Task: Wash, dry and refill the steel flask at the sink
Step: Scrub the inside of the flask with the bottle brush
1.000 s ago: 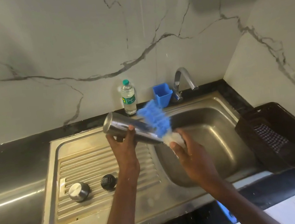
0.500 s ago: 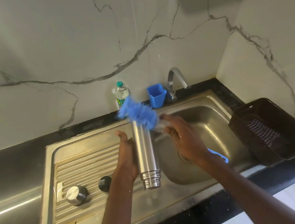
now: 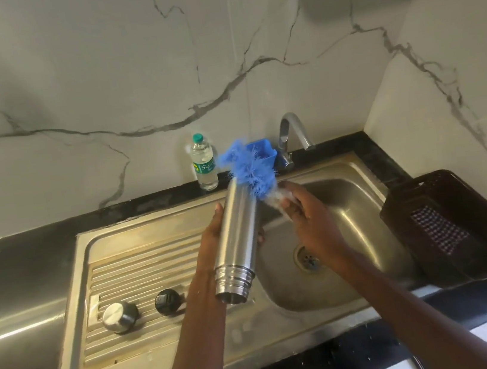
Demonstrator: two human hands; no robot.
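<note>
Wall (image 3: 96, 80): we face pale marble with dark veins, rising behind the counter and turning a corner on the right.
Counter (image 3: 12, 263): we see a black top running along the wall and round the steel unit.
Sink (image 3: 358, 187): we look down into a steel basin on the right, its drain (image 3: 307, 258) showing beyond the right wrist; a ribbed drainboard (image 3: 130, 281) lies to its left.
Basket (image 3: 457, 223): we find a dark plastic basket tilted at the basin's right edge, with a checked cloth (image 3: 439, 228) inside it.
Steel flask (image 3: 237, 235): we hold it over the line where drainboard meets basin, base pointing up and away, open mouth toward us and down.
Left hand (image 3: 215, 235): we wrap it round the flask's middle from the left, fingertips showing on the far side.
Right hand (image 3: 303, 216): we grip the pale handle of the brush, close to the flask's upper end; the two hands are near each other but not touching.
Blue brush (image 3: 249, 171): we see its blurred bristles against the flask's base end.
Tap (image 3: 291, 133): a curved steel spout stands behind the basin.
Water bottle (image 3: 204, 161): clear plastic, green cap, upright by the wall.
Blue cup (image 3: 264, 153): it sits beside the tap, partly hidden by the bristles.
Steel cap (image 3: 120, 316): it rests on the drainboard.
Black stopper (image 3: 167, 301): it lies just right of the steel cap, apart from it.
</note>
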